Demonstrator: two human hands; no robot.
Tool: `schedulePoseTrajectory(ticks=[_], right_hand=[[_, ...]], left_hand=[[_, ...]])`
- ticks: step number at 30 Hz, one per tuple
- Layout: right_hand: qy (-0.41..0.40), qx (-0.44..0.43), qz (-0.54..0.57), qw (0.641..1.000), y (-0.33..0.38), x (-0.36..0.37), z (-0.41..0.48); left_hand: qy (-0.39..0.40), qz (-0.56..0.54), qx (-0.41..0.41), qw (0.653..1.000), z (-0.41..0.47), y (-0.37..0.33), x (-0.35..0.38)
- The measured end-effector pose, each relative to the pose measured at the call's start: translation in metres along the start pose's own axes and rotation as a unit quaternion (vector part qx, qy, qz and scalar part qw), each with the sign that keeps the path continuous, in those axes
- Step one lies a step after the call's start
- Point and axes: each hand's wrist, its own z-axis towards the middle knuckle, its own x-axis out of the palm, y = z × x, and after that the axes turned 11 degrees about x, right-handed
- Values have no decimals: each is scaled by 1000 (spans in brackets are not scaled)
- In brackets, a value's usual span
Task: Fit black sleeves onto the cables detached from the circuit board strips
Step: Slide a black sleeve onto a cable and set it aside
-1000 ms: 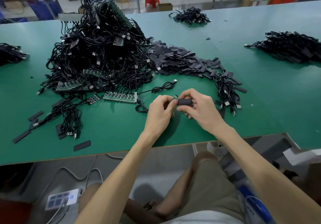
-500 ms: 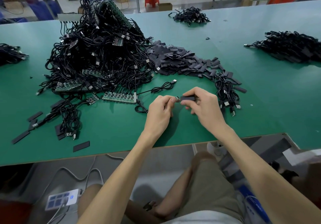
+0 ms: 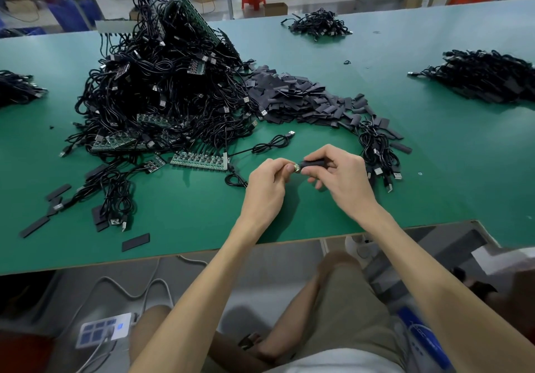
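My left hand [image 3: 267, 183] pinches the small circuit-board end [image 3: 296, 167] of a black cable [image 3: 236, 180] that trails off to the left on the green table [image 3: 188, 222]. My right hand [image 3: 341, 174] holds a black sleeve [image 3: 315, 164] by thumb and fingers, its open end against the board tip. A green circuit board strip [image 3: 198, 159] lies just left of my hands. A heap of loose black sleeves [image 3: 301, 100] lies behind them.
A tall tangle of black cables and board strips [image 3: 162, 89] fills the left middle. A bundle of sleeved cables [image 3: 379, 152] lies right of my hands. Further cable piles lie far right [image 3: 486, 76], far back [image 3: 318, 25] and far left [image 3: 16, 87]. Stray sleeves [image 3: 135, 242] lie near the front edge.
My right hand has turned the sleeve and brought its open end to the board tip held by my left hand. Both hands stayed in the same spot.
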Motion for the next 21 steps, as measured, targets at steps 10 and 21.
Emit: schedulePoseTrajectory(ticks=[10, 21], right_hand=[[29, -11, 0, 1000, -3, 1, 1], [20, -17, -25, 999, -3, 2, 0]], left_hand=[[-23, 6, 9, 1000, 0, 2, 0], [-10, 11, 39, 999, -1, 1, -1]])
